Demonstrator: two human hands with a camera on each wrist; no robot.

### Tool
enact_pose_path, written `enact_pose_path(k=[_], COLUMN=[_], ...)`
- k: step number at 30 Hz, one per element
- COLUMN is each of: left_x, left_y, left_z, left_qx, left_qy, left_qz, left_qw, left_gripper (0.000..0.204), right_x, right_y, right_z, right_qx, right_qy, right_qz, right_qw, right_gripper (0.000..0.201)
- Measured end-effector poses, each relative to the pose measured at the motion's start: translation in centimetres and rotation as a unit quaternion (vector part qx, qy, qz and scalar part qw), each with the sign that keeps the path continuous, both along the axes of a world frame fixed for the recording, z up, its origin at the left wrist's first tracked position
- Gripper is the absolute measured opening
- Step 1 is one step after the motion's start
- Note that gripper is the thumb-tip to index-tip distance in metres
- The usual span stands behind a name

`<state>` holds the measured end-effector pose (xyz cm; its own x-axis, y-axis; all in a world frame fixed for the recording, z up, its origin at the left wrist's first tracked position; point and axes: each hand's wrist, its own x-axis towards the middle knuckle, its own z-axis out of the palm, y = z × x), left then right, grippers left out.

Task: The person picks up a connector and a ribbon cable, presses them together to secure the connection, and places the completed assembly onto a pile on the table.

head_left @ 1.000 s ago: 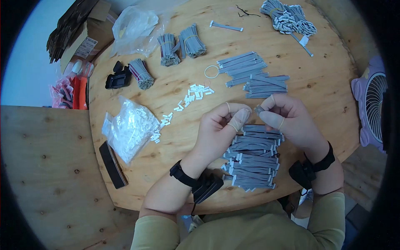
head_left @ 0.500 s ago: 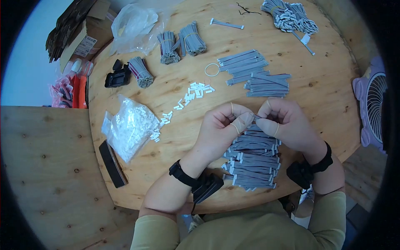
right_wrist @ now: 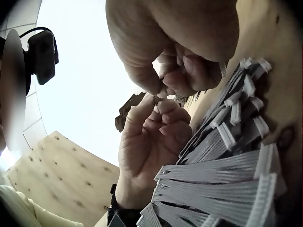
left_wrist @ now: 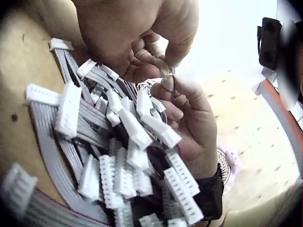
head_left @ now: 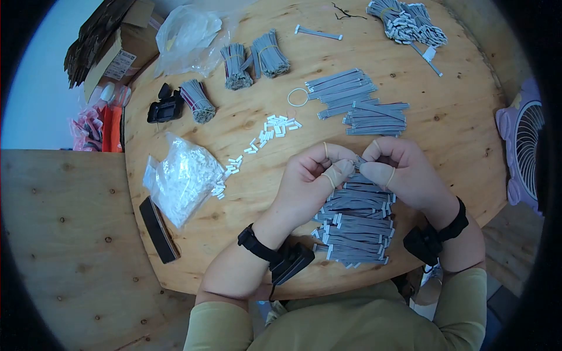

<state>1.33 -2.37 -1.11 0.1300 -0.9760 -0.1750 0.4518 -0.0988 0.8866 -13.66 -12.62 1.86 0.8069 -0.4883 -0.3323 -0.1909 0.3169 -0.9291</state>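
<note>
Above the stack of grey ribbon cables [head_left: 358,225], both hands meet with fingertips nearly touching. The left hand [head_left: 313,174] pinches something small between thumb and forefinger; a white connector probably, but its shape is too small to tell. A grey ribbon cable's end [head_left: 359,165] shows between the two hands, pinched by the right hand [head_left: 401,169]. Finger covers sit on the thumbs and forefingers. In the left wrist view, white connectors [left_wrist: 125,120] on the stacked cables lie beside the hands. In the right wrist view, a white connector end [right_wrist: 223,69] sticks out past the right hand.
Loose white connectors [head_left: 266,137] lie left of the hands, by a clear bag of connectors [head_left: 187,178]. Beyond are loose cables [head_left: 374,119], tied bundles [head_left: 270,55], a rubber band [head_left: 297,97] and a black case [head_left: 165,108]. A fan [head_left: 525,146] stands at right.
Compared with a second ago, the right hand has moved slightly left and the fingertips of both hands have come together around the cable's end. The left hand has barely moved.
</note>
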Motion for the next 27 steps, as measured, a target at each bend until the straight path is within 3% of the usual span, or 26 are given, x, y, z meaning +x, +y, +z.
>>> enact_pose_path(k=[10, 14, 27], left_x=[-0.01, -0.26, 0.01], left_y=[-0.02, -0.13, -0.14], left_z=[-0.2, 0.0, 0.06], left_qx=[0.0, -0.018, 0.011], left_qy=[0.012, -0.003, 0.074], left_qz=[-0.002, 0.009, -0.003], left_qw=[1.0, 1.0, 0.997], left_gripper=[0.011, 0.01, 0.013], right_x=[-0.02, 0.08, -0.08], right_y=[0.14, 0.01, -0.18], right_z=[-0.59, 0.38, -0.04], right_qx=[-0.006, 0.014, 0.016], right_qy=[-0.034, 0.005, -0.007], right_qz=[0.0, 0.005, 0.013], right_qw=[0.999, 1.0, 1.0], right_gripper=[0.006, 0.006, 0.006])
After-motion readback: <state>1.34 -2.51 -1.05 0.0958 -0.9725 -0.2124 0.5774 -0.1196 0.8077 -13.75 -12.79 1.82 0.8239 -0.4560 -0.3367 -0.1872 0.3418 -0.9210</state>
